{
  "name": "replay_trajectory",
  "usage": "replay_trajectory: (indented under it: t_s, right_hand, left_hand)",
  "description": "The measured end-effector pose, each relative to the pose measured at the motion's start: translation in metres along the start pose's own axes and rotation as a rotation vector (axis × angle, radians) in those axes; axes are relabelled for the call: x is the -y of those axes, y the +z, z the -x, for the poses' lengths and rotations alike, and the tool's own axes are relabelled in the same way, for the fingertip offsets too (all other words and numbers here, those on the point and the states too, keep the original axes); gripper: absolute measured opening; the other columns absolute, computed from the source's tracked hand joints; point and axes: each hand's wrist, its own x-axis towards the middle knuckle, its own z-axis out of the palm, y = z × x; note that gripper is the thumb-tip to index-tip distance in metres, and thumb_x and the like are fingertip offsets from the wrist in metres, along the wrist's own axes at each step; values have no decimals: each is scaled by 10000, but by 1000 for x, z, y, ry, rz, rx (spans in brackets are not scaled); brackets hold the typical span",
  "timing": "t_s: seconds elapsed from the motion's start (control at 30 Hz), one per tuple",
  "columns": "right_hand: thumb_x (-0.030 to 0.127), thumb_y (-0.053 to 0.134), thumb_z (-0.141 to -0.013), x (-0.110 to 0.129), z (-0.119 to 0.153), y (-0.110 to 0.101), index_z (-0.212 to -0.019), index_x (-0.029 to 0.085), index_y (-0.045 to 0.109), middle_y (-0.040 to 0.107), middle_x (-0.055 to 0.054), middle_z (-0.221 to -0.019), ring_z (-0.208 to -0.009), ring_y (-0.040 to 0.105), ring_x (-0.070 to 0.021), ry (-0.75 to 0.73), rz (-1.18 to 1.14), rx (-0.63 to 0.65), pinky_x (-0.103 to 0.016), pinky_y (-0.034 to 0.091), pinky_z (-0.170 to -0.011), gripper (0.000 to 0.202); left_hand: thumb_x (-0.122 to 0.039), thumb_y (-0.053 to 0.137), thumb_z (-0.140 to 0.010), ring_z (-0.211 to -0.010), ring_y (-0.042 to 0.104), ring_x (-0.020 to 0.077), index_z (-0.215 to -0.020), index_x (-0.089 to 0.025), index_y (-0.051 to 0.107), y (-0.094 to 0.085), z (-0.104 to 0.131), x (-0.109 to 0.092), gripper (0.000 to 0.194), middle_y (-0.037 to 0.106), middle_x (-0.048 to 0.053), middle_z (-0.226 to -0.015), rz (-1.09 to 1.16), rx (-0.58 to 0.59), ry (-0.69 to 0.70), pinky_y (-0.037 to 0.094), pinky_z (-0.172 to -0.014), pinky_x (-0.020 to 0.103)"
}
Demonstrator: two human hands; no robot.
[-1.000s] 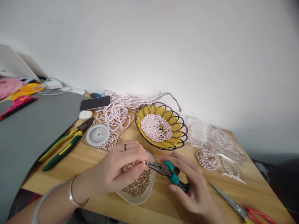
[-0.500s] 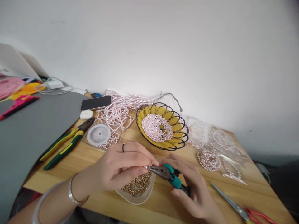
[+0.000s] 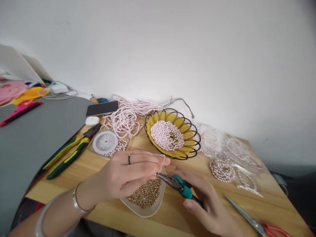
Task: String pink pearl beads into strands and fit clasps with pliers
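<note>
My left hand (image 3: 133, 171) is closed in a pinch on a thin gold chain (image 3: 162, 163), which loops up over the fingertips. My right hand (image 3: 202, 199) is wrapped round teal-handled needle-nose pliers (image 3: 181, 186). The pliers' jaws meet the chain's lower end at my left fingertips; a small silvery piece there is too small to make out. Right below the hands sits a white dish (image 3: 158, 205) full of gold beads (image 3: 145, 195), partly covered by my left hand.
Behind the hands, a yellow basket (image 3: 190, 138) holds pink beads (image 3: 165, 135). Pink bead strands (image 3: 123, 120), a phone (image 3: 102, 108), a spool (image 3: 105, 142) and green-yellow pliers (image 3: 71, 151) lie left. Bagged bead strands (image 3: 222, 171) and red-handled scissors (image 3: 256, 225) are on the right.
My left fingers have straightened and lifted slightly, so more of the gold chain shows upright. The pliers stay at its lower end, and the right hand has shifted slightly down and right.
</note>
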Motion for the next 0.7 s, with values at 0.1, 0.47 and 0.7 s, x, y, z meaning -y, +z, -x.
replay_trajectory:
  t_s: [0.1,0.47,0.7]
  right_hand:
    - [435,597,-973,-1,2,0,-1353,340,567,760,-62,-1176,-1062,741,-237,29,-66,12,-356,643,-860,393]
    - [358,663,-947,7,4,0,-1327,364,622,777,-68,-1141,-997,769,-242,163,-209,58,-362,655,-813,383]
    - [426,652,-943,2,3,1,-1347,409,595,761,-51,-1179,-851,777,-214,150,-290,58,-328,662,-711,409]
  left_hand:
    - [-29,500,-975,-1188,682,206,-1215,-94,613,-1,0,-1,274,734,189,-1199,-60,5,-1,615,-1010,367]
    - [-29,463,-971,-1174,691,232,-1218,-90,611,3,2,-1,294,734,191,-1199,-144,-20,-5,635,-962,390]
    - [-89,476,-990,-1131,711,225,-1173,-124,646,3,-2,-5,252,755,154,-1159,-63,-48,-46,640,-944,372]
